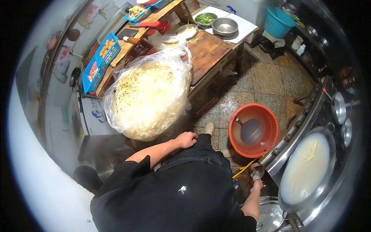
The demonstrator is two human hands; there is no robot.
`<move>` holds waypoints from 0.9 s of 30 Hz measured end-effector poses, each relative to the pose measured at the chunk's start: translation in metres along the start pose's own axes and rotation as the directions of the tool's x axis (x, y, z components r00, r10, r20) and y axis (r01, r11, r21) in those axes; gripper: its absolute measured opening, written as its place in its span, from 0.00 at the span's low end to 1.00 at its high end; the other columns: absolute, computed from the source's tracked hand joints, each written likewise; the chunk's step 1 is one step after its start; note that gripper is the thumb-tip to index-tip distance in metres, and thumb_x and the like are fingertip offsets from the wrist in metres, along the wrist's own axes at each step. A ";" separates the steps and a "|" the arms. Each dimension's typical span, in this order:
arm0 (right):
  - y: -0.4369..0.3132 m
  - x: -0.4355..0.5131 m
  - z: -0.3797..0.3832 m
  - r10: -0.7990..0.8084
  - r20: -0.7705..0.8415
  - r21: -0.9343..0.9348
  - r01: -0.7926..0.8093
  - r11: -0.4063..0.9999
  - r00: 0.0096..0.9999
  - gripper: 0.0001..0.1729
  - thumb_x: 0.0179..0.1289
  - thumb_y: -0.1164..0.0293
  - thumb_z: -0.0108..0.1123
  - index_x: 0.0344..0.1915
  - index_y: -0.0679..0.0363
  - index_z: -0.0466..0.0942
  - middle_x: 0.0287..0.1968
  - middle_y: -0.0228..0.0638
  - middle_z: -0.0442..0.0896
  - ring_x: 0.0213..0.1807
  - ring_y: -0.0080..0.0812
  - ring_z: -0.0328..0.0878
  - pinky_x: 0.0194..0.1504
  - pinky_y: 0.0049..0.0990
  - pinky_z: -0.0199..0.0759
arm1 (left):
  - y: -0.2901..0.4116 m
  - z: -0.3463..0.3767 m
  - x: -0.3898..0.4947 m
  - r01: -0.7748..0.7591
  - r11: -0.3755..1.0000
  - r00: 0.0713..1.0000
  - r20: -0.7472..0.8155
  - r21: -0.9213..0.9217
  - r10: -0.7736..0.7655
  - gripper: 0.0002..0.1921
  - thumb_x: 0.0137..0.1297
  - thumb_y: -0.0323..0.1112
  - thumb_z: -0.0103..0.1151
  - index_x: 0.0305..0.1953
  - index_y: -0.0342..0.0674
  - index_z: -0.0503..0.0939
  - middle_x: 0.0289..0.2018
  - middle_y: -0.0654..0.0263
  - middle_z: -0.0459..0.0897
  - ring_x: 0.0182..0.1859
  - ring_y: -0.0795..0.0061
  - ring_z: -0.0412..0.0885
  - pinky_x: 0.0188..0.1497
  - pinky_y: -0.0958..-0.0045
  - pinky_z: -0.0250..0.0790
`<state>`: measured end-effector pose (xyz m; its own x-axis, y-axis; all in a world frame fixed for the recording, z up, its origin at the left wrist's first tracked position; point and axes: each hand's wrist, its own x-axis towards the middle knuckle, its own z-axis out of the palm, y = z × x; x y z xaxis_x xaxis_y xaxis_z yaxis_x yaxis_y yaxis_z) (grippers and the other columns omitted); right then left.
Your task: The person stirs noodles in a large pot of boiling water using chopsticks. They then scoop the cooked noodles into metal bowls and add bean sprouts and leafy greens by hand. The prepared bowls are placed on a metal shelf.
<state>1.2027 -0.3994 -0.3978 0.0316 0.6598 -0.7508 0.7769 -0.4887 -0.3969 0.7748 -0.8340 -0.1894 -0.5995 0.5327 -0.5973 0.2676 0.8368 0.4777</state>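
Observation:
My left hand (187,140) rests on my thigh over black clothing, with nothing visible in it and the fingers loosely bent. Low by the stove's edge, my right hand (256,185) grips a small round cup or ladle (257,171); its exact kind is unclear. Just ahead of that hand, an orange-red plastic bucket (274,132) stands on the floor. Cloudy water and a dark round-headed utensil (252,132) are inside. To the right, a large wok (333,148) holds whitish liquid with pale noodle-like strands (310,153). Beyond my left hand sits a big clear plastic bag (181,63) of bean sprouts (139,84).
A wooden cutting board (211,55) lies on the table, near metal bowls (225,26). Blue baskets (108,55) of food line a shelf at left. A yellow cord or hose (243,169) runs beside the bucket. A metal lid (268,214) lies below the wok. Tiled floor (266,75) looks wet.

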 end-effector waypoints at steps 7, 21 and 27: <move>-0.103 -0.090 0.069 -0.397 -0.089 -0.281 0.359 0.890 0.914 0.11 0.59 0.70 0.68 0.35 0.66 0.92 0.36 0.42 0.93 0.43 0.41 0.90 0.53 0.37 0.80 | 0.016 -0.053 0.032 -0.137 0.967 0.991 -0.040 -0.215 0.132 0.18 0.72 0.47 0.62 0.37 0.33 0.84 0.39 0.46 0.87 0.44 0.41 0.85 0.47 0.48 0.76; -0.443 -0.203 0.275 -0.791 0.481 -0.077 0.917 0.392 0.378 0.17 0.67 0.65 0.70 0.50 0.64 0.88 0.49 0.49 0.91 0.52 0.43 0.89 0.56 0.37 0.80 | 0.043 -0.189 0.031 -0.189 0.526 0.980 -0.197 -0.829 0.041 0.12 0.75 0.36 0.66 0.52 0.36 0.84 0.39 0.70 0.87 0.41 0.85 0.81 0.48 0.77 0.76; -0.648 -0.162 0.382 -0.681 0.551 0.090 0.776 0.624 0.483 0.21 0.68 0.68 0.69 0.57 0.66 0.85 0.39 0.36 0.90 0.39 0.26 0.85 0.46 0.29 0.81 | 0.039 -0.215 0.046 -0.139 0.399 0.949 -0.237 -0.906 -0.209 0.10 0.75 0.29 0.65 0.54 0.35 0.83 0.43 0.69 0.87 0.43 0.84 0.82 0.49 0.78 0.76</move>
<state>0.4534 -0.4078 -0.2206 -0.8601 0.3366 -0.3833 0.4524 0.1561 -0.8780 0.5953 -0.8043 -0.0596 -0.8037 0.3004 -0.5137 -0.4936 0.1456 0.8574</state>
